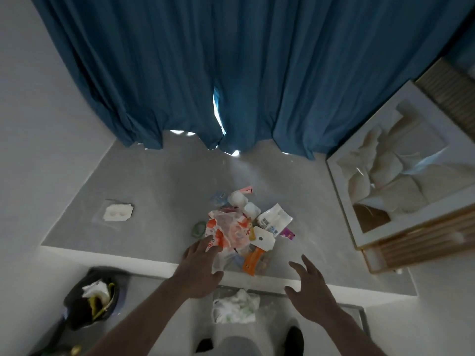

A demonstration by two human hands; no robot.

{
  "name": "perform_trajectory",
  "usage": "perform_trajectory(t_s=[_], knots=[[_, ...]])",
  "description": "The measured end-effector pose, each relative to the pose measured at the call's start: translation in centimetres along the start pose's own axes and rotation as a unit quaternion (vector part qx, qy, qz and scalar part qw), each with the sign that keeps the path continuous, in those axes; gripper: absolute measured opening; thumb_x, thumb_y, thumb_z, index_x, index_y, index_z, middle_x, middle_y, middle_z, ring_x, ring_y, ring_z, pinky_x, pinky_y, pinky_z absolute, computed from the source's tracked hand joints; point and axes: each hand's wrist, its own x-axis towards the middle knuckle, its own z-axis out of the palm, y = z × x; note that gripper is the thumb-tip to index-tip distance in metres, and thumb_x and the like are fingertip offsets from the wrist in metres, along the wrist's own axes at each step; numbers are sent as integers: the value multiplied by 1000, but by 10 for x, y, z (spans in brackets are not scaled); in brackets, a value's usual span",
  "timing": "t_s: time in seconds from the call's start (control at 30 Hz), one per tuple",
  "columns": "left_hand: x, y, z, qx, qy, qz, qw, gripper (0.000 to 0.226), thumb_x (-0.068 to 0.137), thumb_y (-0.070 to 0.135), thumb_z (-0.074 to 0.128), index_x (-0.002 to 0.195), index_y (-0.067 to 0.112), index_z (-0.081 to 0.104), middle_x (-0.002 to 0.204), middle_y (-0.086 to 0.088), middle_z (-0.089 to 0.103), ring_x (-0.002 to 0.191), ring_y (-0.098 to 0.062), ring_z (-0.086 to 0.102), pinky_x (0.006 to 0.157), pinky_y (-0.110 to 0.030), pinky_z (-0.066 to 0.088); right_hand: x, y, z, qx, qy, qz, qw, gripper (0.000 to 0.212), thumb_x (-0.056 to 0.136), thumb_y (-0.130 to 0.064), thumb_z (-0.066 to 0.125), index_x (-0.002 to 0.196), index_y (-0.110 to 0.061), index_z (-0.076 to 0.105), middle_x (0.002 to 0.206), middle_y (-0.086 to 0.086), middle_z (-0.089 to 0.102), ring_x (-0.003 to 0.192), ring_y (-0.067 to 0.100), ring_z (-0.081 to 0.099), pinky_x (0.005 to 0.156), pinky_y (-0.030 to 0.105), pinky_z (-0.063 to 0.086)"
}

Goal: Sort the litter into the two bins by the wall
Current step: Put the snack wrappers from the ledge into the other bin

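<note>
Litter (244, 227) heaps on a grey raised platform (154, 181) before blue curtains (231, 73), no clear axis; left hand (200, 268) and right hand (308, 286) spread, holding nothing.

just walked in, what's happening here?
A person stands over a litter pile on a raised grey platform. Both hands are open and empty: the left hand reaches the orange-and-white plastic bag, the right hand hovers nearby. A black-lined bin at lower left already holds some trash.
</note>
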Motion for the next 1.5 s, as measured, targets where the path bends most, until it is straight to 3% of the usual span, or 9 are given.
perform_trajectory(t_s=[0.43, 0.67, 0.9, 1.1, 1.2, 1.33, 1.5], knots=[[-1, 124, 77, -121, 19, -161, 979, 66, 89, 54, 60, 149, 40, 38, 168, 6, 10, 152, -24, 18, 122, -41, 24, 72, 107, -73, -109, -121, -89, 983, 70, 93, -41, 58, 155, -26, 29, 167, 3, 5, 153, 25, 15, 120, 33, 26], [-18, 119, 102, -96, -8, -169, 981, 66, 89, 56, 56, 149, 43, 33, 167, 5, 7, 152, -23, 19, 119, -38, 27, 69, 125, -64, -38, -112, -62, 991, 66, 91, -39, 62, 151, -30, 36, 166, 0, 12, 151, 23, 22, 119, 34, 29], [1, 117, 109, -115, -26, -209, 971, 66, 90, 51, 57, 151, 38, 34, 167, 3, 9, 151, -25, 21, 120, -39, 27, 93, 146, -63, -67, -168, -43, 983, 67, 92, -41, 61, 152, -30, 33, 166, 0, 10, 150, 24, 22, 118, 36, 30], [42, 130, 112, -176, -22, -271, 946, 60, 89, 44, 59, 146, 37, 40, 165, 3, 15, 147, -27, 28, 115, -39, 34, 160, 142, -77, -98, -199, -61, 973, 68, 94, -35, 60, 154, -24, 31, 164, 4, 13, 149, 24, 26, 118, 33, 29], [72, 140, 118, -227, -18, -321, 920, 60, 88, 42, 60, 145, 35, 42, 162, 3, 21, 143, -26, 33, 112, -36, 38, 204, 136, -86, -86, -195, -60, 975, 67, 91, -32, 64, 151, -19, 35, 159, 6, 26, 144, 20, 36, 114, 28, 31], [132, 143, 134, -278, -36, -373, 884, 62, 88, 41, 63, 146, 29, 44, 158, 1, 30, 139, -25, 39, 113, -34, 39, 276, 132, -85, 20, -148, 5, 989, 67, 86, -30, 75, 144, -10, 47, 144, 12, 51, 130, 26, 52, 102, 29, 41], [219, 133, 162, -274, -62, -417, 864, 77, 87, 42, 66, 153, 20, 34, 159, -5, 29, 140, -31, 36, 111, -40, 40, 352, 153, -60, 84, -124, 86, 985, 88, 79, -43, 81, 147, -4, 43, 147, 17, 50, 132, 30, 51, 106, 35, 43]])
